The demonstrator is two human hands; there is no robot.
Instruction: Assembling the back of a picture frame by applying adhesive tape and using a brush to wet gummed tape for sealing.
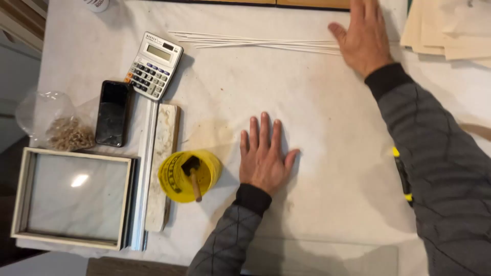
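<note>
My left hand [264, 155] lies flat, fingers spread, on the white sheet [317, 117] covering the table, holding nothing. Just to its left stands a yellow cup [180, 180] with a wooden-handled brush [193, 176] in it. My right hand [364, 37] reaches to the far side, palm down, resting on the right end of a bundle of thin white rods [255, 42] that lie across the back of the table. Both sleeves are dark grey and quilted.
A calculator [154, 64], a black phone [113, 113], a clear bag of small brown pieces [59, 128], a framed glass pane [74, 197], a metal strip and stone-like bar [162, 163] lie left. Cream sheets [450, 30] sit back right. A clear ruler [327, 258] lies at the near edge.
</note>
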